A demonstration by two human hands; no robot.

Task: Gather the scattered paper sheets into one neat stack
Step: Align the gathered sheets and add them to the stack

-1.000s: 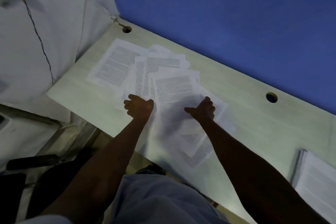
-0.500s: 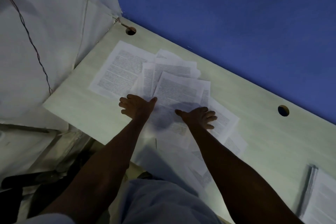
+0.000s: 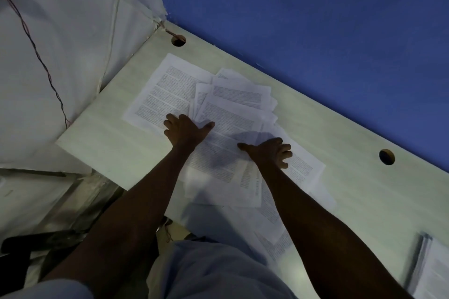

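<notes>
Several printed paper sheets (image 3: pixel 233 114) lie overlapped and askew on a pale desk (image 3: pixel 114 150). One sheet (image 3: pixel 167 90) sticks out at the far left of the pile. More sheets (image 3: pixel 269 221) trail toward the desk's near edge. My left hand (image 3: pixel 187 131) rests flat on the pile's left side, fingers spread and thumb out. My right hand (image 3: pixel 269 152) presses on the sheets to the right with fingers spread. Neither hand grips anything.
A separate stack of papers (image 3: pixel 432 267) sits at the desk's near right corner. Two round cable holes (image 3: pixel 178 40) (image 3: pixel 386 157) pierce the desktop along the blue wall (image 3: pixel 315 19). White cloth and a wire (image 3: pixel 41 60) hang at the left. A dark chair (image 3: pixel 36 243) stands below.
Both hands went from loosely curled to spread flat on the sheets. The right hand slid slightly right. The top sheets shifted closer together under the hands.
</notes>
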